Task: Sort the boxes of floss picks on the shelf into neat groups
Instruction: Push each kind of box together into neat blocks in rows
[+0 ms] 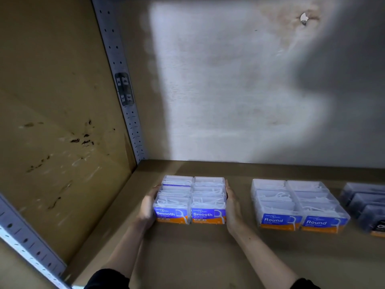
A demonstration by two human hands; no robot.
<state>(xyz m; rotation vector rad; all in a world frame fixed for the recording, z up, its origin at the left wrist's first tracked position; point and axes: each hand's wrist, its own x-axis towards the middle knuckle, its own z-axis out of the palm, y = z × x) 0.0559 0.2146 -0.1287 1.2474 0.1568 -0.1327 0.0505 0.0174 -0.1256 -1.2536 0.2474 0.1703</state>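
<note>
A block of several clear "Smooth" floss pick boxes (190, 200), two wide and three deep, stands on the brown shelf (198, 253) left of centre. My left hand (148, 207) presses flat against the block's left side. My right hand (233, 207) presses flat against its right side with straight fingers. To the right, apart from it, stands a matching block of "Round" boxes (298, 205). At the far right edge sits a group of dark boxes (366, 207), partly cut off by the frame.
The shelf's brown side panel (58, 122) and a perforated metal upright (123, 84) close off the left. A stained back wall (229, 90) rises behind the boxes. Bare shelf lies in front of the groups and between them.
</note>
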